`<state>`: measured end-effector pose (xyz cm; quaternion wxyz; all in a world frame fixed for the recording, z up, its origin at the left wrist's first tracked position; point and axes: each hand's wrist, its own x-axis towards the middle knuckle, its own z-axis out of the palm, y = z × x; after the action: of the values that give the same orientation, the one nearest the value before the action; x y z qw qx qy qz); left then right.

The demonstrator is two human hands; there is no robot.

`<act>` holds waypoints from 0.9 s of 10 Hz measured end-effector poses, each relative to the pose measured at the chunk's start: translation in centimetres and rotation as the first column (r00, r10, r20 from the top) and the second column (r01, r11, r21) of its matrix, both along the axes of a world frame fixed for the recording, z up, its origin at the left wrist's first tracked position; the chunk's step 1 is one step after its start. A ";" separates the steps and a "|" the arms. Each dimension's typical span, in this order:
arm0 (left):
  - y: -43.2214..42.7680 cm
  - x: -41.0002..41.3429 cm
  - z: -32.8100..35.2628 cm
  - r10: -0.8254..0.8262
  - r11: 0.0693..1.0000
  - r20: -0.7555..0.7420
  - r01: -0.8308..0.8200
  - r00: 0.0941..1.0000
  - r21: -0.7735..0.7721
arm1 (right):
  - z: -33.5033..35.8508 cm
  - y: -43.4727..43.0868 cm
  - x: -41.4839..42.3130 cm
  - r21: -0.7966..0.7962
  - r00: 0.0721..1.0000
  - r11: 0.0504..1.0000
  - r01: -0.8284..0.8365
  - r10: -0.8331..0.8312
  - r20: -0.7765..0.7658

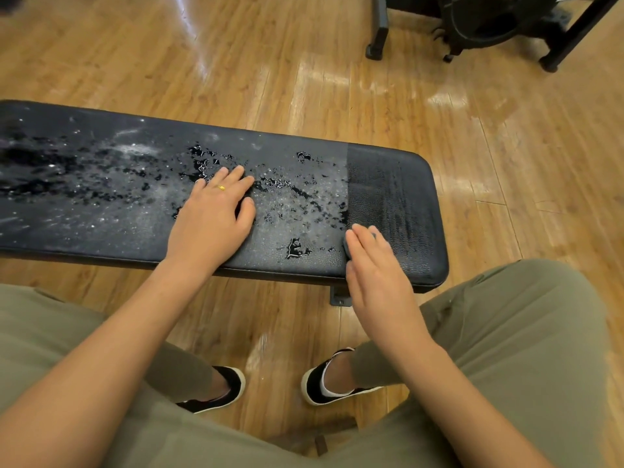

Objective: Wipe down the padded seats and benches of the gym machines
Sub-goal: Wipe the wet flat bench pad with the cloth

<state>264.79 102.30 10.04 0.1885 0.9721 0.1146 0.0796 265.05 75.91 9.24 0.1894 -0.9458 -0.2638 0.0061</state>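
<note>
Padded bench (101,238), wiping in progress: a strip (388,190) at its right end looks wiped, while beaded liquid (287,197) covers its middle and left. The right hand (378,275), fingers straight and together, presses a dark wiping pad (372,232) onto the bench's near edge beside that strip; the left hand (211,216) lies flat, fingers extended, on the wet middle. The next pass likely calls for even pressure toward the bench's left, with the left hand lifted clear.

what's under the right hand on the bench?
A dark grey wiping cloth or pad: only its edge shows past the fingers of the right hand, flat on the black padded bench. The rest is covered, so its shape is unclear.
</note>
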 end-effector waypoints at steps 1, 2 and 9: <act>0.0 0.0 0.0 0.001 1.000 -0.004 -0.001 1.000 0.000 | 0.6 0.2 1.5 0.026 0.999 1.000 -0.015 0.016 -0.032; 0.0 0.0 0.0 0.001 1.000 0.003 -0.001 1.000 0.002 | 0.9 1.5 4.9 0.014 0.999 1.000 0.014 -0.014 -0.043; 0.0 0.0 0.3 -0.017 1.000 0.012 0.016 1.000 0.008 | 1.4 1.6 11.0 -0.016 0.977 0.988 -0.152 0.148 -0.153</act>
<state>264.75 102.32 10.29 0.1862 0.9732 0.1051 0.0842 276.04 77.56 10.67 0.1947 -0.9225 -0.3191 0.0960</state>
